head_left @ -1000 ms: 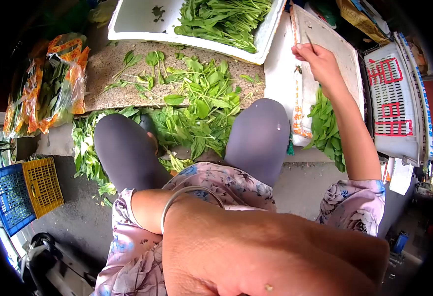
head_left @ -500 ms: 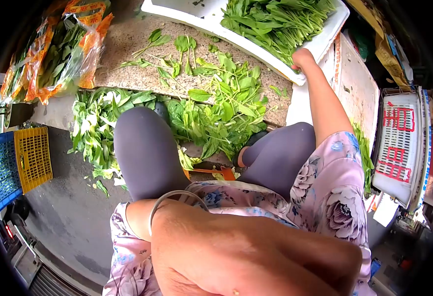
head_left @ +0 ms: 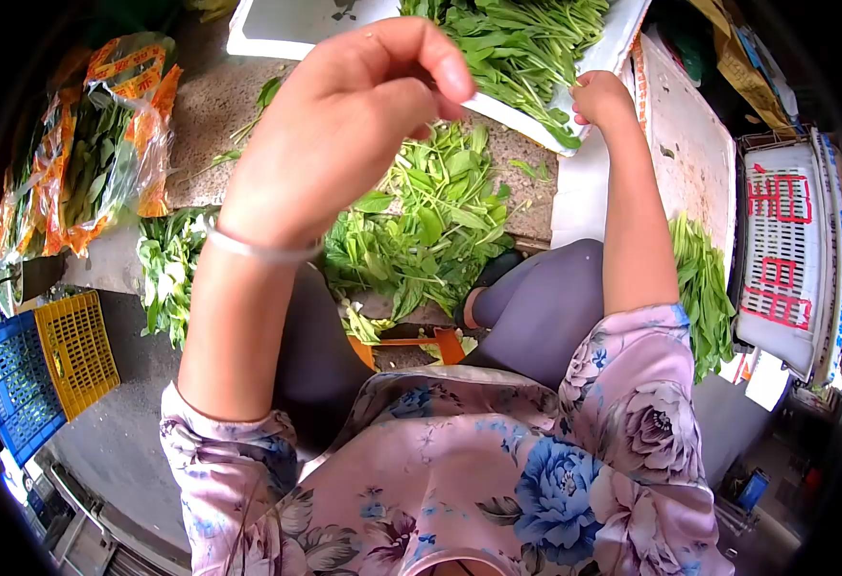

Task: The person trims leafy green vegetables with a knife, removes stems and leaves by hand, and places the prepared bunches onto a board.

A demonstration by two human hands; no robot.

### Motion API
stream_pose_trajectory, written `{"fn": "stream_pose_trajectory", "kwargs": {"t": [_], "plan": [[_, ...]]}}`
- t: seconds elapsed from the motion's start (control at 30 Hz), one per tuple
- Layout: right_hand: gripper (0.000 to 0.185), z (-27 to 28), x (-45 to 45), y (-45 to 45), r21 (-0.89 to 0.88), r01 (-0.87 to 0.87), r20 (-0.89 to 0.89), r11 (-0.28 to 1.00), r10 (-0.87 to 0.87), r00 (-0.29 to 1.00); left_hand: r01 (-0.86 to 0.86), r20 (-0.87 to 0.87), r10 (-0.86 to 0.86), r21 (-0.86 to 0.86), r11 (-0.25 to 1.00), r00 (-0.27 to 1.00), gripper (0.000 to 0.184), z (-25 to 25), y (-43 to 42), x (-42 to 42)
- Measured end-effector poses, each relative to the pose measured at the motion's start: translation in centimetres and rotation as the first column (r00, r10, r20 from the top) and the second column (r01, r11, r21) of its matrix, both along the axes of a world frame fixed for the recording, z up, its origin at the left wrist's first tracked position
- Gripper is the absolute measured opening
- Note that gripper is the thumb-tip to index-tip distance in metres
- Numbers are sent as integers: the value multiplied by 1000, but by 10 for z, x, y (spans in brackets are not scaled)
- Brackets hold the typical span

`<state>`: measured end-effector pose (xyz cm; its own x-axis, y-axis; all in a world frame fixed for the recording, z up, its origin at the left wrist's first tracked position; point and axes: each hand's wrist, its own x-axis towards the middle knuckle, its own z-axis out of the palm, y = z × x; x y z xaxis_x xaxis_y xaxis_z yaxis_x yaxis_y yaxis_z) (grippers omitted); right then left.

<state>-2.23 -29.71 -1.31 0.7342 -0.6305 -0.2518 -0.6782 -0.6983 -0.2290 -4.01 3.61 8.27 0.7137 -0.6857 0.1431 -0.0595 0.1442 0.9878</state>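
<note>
My left hand (head_left: pixel 358 120) is raised in front of me, a bangle (head_left: pixel 262 252) on its wrist. Its fingers are curled in, and nothing shows between them. Beyond it, the white foam box (head_left: pixel 272 27) holds a heap of long-stemmed leafy greens (head_left: pixel 526 53). At the box's near right corner is my right hand (head_left: pixel 603 99), fingers closed beside the stems; what they grip, if anything, is hidden. Loose leaves and sprigs (head_left: pixel 440 206) lie piled on the stone ledge below the box, partly behind my left hand.
A clear and orange plastic bag of greens (head_left: pixel 104 144) stands at the left, above blue (head_left: pixel 18 384) and yellow crates (head_left: pixel 77 350). More greens (head_left: pixel 699 288) hang beside a white foam panel (head_left: pixel 685 144) at the right. A white slatted crate (head_left: pixel 776 250) with red marks stands farther right.
My left hand has swung forward from close below the camera to over the ledge near the box. My right hand stays at the box corner, its fingers turned slightly. The view has shifted a little.
</note>
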Motion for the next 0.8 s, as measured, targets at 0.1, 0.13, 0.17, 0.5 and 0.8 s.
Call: {"fn": "stream_pose_trajectory", "kwargs": {"t": [0.1,0.13,0.17,0.5,0.8], "plan": [[24,31,-30,20,128,0,294,992,-38,955,-347,323,244,313,884,914,13,-38,-24,28],[25,39,-40,29,277,3,390,961,-116,914,-469,452,329,241,850,829,15,-60,-32,30],[23,43,-50,41,385,-53,441,921,-134,887,-557,544,363,245,793,756,15,-79,-36,29],[25,44,-59,106,764,-371,400,528,64,914,-227,485,18,376,898,874,44,-80,-58,19],[22,26,-50,106,810,-395,496,435,-145,856,35,-75,-12,305,952,997,28,-88,-59,34]]}}
